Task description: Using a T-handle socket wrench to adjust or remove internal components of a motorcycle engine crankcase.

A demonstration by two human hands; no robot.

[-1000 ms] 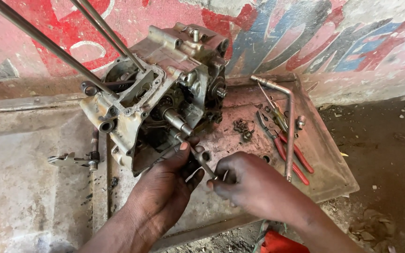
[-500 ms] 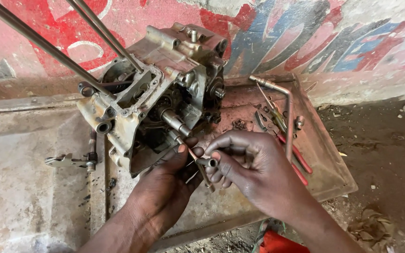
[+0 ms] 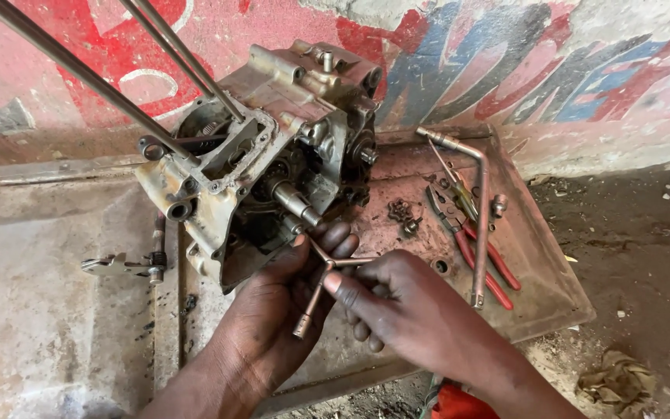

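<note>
- Left hand (image 3: 273, 310) is cupping the Y-shaped socket wrench (image 3: 321, 283) from below, fingers curled around its hub, while your right hand (image 3: 405, 310) is pinching one arm of it between thumb and forefinger.
- You are holding the wrench just beneath the engine case (image 3: 273, 147), its upper arm pointing at the underside near the protruding shaft (image 3: 296, 203); whether the socket is sitting on a fastener is hidden by your fingers.
- You are best keeping the working arm square to the fastener and steadying the hub with the left palm, so the socket is not slipping off.
- Long steel rods (image 3: 102, 77) are leaning out of the case's top, well clear of both hands.
- Red-handled pliers (image 3: 478, 252), a bent tube spanner (image 3: 478, 209) and loose nuts (image 3: 401, 213) are lying on the rusty metal tray (image 3: 552, 295), close to your right wrist.
- A small lever part (image 3: 122, 266) is resting on the concrete slab (image 3: 32, 310) to the left.
</note>
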